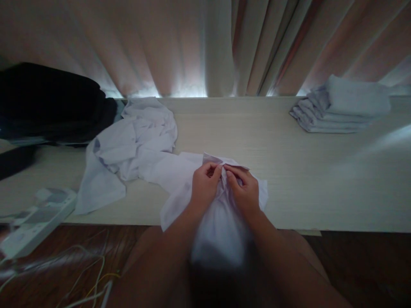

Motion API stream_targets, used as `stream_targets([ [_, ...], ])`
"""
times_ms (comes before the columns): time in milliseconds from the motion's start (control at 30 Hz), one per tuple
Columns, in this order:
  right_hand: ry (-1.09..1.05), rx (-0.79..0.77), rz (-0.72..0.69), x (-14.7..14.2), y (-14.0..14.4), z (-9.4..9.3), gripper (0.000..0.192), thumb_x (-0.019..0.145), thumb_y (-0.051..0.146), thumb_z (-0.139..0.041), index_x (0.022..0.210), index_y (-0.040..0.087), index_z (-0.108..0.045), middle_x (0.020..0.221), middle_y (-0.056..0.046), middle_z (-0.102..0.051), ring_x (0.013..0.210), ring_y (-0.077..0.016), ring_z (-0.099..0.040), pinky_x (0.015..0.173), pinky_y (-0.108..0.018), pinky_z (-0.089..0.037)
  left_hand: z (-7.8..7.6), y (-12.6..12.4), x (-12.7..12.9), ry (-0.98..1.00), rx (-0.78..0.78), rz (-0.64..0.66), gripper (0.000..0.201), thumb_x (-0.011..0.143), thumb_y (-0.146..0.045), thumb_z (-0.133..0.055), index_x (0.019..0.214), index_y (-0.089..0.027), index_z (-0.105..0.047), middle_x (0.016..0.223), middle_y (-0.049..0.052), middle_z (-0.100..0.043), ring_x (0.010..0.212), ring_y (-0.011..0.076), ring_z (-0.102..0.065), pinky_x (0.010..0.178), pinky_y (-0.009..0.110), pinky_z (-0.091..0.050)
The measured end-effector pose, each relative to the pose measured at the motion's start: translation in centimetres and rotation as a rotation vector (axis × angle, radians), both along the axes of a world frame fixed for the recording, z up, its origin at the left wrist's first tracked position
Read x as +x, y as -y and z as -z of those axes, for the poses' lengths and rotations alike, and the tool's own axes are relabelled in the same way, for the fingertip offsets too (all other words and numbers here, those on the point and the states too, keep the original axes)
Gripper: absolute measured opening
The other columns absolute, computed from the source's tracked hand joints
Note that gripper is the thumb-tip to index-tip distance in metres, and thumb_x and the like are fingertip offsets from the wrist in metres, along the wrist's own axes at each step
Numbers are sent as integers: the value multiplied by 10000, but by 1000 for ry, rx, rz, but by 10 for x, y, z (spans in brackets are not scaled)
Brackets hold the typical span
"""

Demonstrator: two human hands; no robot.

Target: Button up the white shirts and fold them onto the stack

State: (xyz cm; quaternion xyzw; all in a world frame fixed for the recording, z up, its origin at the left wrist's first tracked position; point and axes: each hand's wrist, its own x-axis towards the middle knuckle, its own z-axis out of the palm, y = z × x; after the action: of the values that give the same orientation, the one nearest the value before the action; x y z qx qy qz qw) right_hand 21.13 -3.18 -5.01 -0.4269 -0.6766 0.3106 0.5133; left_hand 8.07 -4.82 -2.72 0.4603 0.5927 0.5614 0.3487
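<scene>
Left hand (205,184) and right hand (244,188) both pinch white shirt (180,171) at near table (289,179) edge. Folded stack (340,107) far right. No writing legible.

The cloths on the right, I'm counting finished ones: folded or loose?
Folded: the cloths lie in a neat flat stack on the table.

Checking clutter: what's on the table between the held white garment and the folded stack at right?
Nothing: in the head view, bare table separates the white garment from the folded stack.
</scene>
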Motion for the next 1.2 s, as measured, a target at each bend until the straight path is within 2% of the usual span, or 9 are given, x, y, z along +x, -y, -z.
stream_targets([
  [100,-109,-170,44,1,0,-1,225,857,370,-716,1011,216,-772,956,-61,-768,848,-215,-709,804,-363,-565,-2,1,3,-36,42,15,194,880,-318,-613,795,-181,-722,733,10,-683,682,138,-597,643,237,-458],
  [200,-157,-233,45,2,-3,0,228,803,386,-770,946,210,-785,927,-62,-773,839,-225,-719,794,-363,-570,-5,2,6,11,27,15,184,856,-311,-636,753,-179,-714,707,5,-662,679,136,-582,638,236,-451],
  [400,-180,-260,5,5,-6,0,205,788,355,-778,937,215,-787,942,-62,-774,878,-231,-723,842,-383,-574,-2,3,9,382,-187,3,190,761,-356,-720,774,-166,-709,726,19,-680,660,140,-615,600,245,-476],
  [533,-153,-213,-3,7,-5,-1,177,793,337,-772,925,220,-785,935,-56,-768,876,-224,-719,845,-378,-571,2,2,5,563,-231,96,213,726,-360,-746,794,-162,-706,772,61,-715,719,174,-666,668,289,-527],
  [633,-170,-224,-15,8,-5,0,162,775,323,-788,896,214,-781,908,-53,-764,853,-217,-715,830,-369,-569,3,3,3,587,-246,123,194,713,-342,-754,773,-164,-704,755,64,-713,699,172,-662,674,300,-536],
  [767,-310,-365,-90,9,-10,8,175,739,313,-818,861,200,-762,841,-47,-759,787,-205,-709,773,-355,-568,3,4,3,580,-260,120,177,708,-301,-765,765,-147,-698,753,49,-703,685,149,-646,643,263,-522],
  [900,-374,-416,-143,10,-12,14,211,746,343,-813,891,201,-756,880,-52,-762,813,-210,-710,794,-369,-571,6,4,5,631,-254,134,209,711,-312,-777,803,-141,-699,739,40,-700,677,142,-647,638,251,-512],
  [1067,-316,-265,-131,9,-7,4,200,801,325,-772,970,223,-737,983,-53,-747,894,-210,-706,849,-371,-573,12,1,1,755,-218,204,177,704,-279,-770,782,-138,-698,743,45,-702,663,143,-649,672,273,-526],
  [1200,-151,-112,-214,14,-7,-6,184,868,302,-712,1046,270,-744,1063,-38,-726,984,-204,-687,917,-373,-549,14,0,-6,756,-213,258,152,732,-278,-739,780,-140,-700,762,68,-702,660,156,-642,689,306,-543],
])
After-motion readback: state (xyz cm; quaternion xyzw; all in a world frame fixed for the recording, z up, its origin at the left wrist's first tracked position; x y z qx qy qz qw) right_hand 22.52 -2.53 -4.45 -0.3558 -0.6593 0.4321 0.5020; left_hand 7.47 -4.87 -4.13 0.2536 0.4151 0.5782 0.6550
